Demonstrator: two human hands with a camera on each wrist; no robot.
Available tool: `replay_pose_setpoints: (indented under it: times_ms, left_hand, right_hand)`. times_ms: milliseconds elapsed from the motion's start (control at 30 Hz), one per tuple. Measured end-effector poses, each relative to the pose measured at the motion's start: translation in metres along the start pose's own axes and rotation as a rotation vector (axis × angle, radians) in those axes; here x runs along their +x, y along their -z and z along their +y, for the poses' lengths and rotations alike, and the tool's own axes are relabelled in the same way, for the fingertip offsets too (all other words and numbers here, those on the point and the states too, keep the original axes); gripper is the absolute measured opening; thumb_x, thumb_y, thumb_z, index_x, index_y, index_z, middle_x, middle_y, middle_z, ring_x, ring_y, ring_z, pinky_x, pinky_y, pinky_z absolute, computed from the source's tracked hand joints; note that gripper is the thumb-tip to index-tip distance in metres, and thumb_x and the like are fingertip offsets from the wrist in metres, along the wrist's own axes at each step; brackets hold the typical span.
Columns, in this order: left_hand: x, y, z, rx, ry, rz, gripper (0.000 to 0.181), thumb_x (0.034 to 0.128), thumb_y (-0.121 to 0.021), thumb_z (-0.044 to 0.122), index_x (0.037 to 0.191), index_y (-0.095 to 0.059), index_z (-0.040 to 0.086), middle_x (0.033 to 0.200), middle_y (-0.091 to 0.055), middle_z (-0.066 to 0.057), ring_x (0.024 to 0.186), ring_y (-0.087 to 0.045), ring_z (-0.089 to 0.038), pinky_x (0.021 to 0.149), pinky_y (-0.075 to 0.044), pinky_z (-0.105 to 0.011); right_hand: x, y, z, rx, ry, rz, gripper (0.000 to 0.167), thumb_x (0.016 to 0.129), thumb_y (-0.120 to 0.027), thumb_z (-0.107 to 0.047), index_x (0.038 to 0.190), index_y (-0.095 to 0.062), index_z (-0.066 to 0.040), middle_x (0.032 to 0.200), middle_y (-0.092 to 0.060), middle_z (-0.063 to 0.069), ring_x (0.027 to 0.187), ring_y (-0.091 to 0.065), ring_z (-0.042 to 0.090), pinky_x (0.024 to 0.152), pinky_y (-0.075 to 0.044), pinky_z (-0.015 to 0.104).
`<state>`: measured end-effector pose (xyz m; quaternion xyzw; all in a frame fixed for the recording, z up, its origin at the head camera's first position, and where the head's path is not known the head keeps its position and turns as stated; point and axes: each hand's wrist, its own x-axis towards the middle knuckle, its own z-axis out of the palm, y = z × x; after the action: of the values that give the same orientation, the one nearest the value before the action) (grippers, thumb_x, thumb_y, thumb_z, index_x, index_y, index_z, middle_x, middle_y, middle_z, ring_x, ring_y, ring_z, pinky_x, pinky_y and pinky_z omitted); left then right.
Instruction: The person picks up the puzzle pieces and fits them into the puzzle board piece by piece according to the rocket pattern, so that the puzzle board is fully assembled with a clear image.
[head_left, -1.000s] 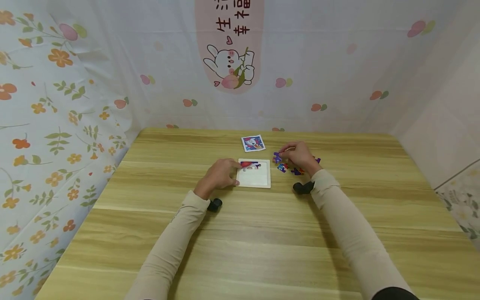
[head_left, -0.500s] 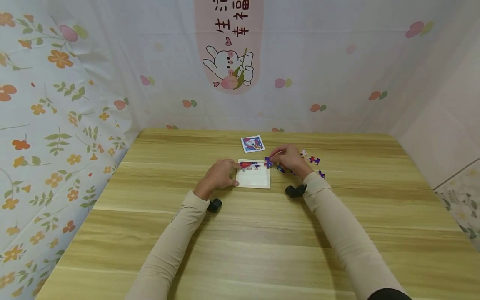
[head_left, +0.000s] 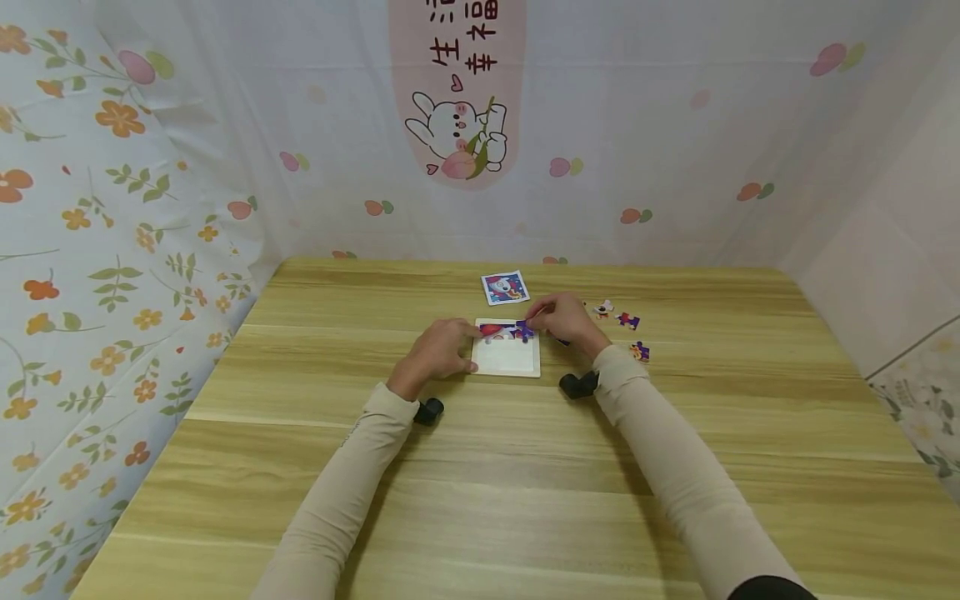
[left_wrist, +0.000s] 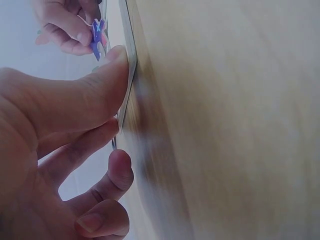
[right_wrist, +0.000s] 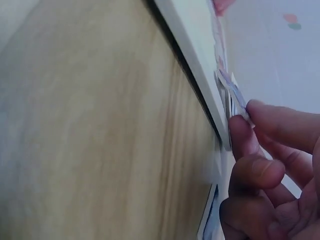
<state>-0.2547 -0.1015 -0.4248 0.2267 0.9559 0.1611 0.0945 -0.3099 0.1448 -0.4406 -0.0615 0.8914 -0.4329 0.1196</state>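
A square white puzzle tray (head_left: 507, 359) lies on the table, with colourful pieces along its far side. At the tray's left side, my left hand (head_left: 441, 348) grips the edge between thumb and fingers; the left wrist view shows the thumb of this hand (left_wrist: 65, 112) on the rim. My right hand (head_left: 564, 320) pinches a purple puzzle piece (head_left: 524, 330) over the tray's far right corner. In the right wrist view the piece (right_wrist: 235, 95) is tilted between thumb and index fingertips of that hand (right_wrist: 285, 165).
Behind the tray lies a square picture card (head_left: 506, 287). Several loose pieces are right of the right hand, among them a red and blue one (head_left: 628, 321) and a purple and orange one (head_left: 640, 351). A patterned cloth (head_left: 645, 167) hangs behind the table.
My right hand has moved left from the loose pieces to the tray's far right corner, carrying the purple piece. The left hand has stayed at the tray's left side.
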Motion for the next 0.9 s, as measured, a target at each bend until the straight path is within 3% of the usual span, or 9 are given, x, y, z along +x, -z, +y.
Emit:
replay_pose_setpoints:
  times_ms: [200, 400, 733, 900]
  left_hand:
    - [-0.001, 0.0, 0.0, 0.001, -0.004, 0.001, 0.055, 0.0835, -0.082, 0.024, 0.134, -0.065, 0.01, 0.141, -0.063, -0.01, 0.136, -0.054, -0.03, 0.116, -0.04, -0.045]
    - [-0.002, 0.001, 0.0, -0.008, 0.003, -0.002, 0.054, 0.084, -0.082, 0.024, 0.134, -0.065, 0.01, 0.141, -0.063, -0.011, 0.135, -0.054, -0.03, 0.115, -0.042, -0.044]
    - [-0.001, 0.001, 0.001, -0.006, 0.005, -0.001, 0.054, 0.084, -0.082, 0.024, 0.133, -0.066, 0.01, 0.141, -0.063, -0.011, 0.134, -0.055, -0.03, 0.115, -0.042, -0.044]
    - [-0.001, 0.001, 0.002, 0.002, 0.008, -0.003, 0.053, 0.0841, -0.082, 0.024, 0.133, -0.066, 0.01, 0.14, -0.063, -0.011, 0.134, -0.055, -0.03, 0.115, -0.042, -0.045]
  right_hand:
    - [-0.001, -0.005, -0.011, -0.161, 0.074, 0.049, 0.01, 0.088, -0.072, -0.016, 0.091, -0.076, -0.007, 0.087, -0.069, 0.009, 0.069, -0.055, 0.017, 0.059, -0.044, 0.025]
    - [-0.002, -0.005, -0.021, -0.289, 0.066, 0.052, 0.01, 0.088, -0.071, -0.017, 0.089, -0.077, -0.008, 0.087, -0.071, 0.008, 0.075, -0.055, 0.019, 0.061, -0.041, 0.024]
    - [-0.002, -0.003, -0.022, -0.29, 0.027, 0.035, 0.009, 0.088, -0.073, -0.017, 0.089, -0.076, -0.008, 0.091, -0.069, 0.009, 0.079, -0.055, 0.02, 0.064, -0.041, 0.026]
    - [-0.004, -0.003, -0.025, -0.328, 0.033, 0.043, 0.011, 0.086, -0.074, -0.017, 0.084, -0.075, -0.007, 0.085, -0.069, 0.007, 0.076, -0.054, 0.021, 0.063, -0.04, 0.027]
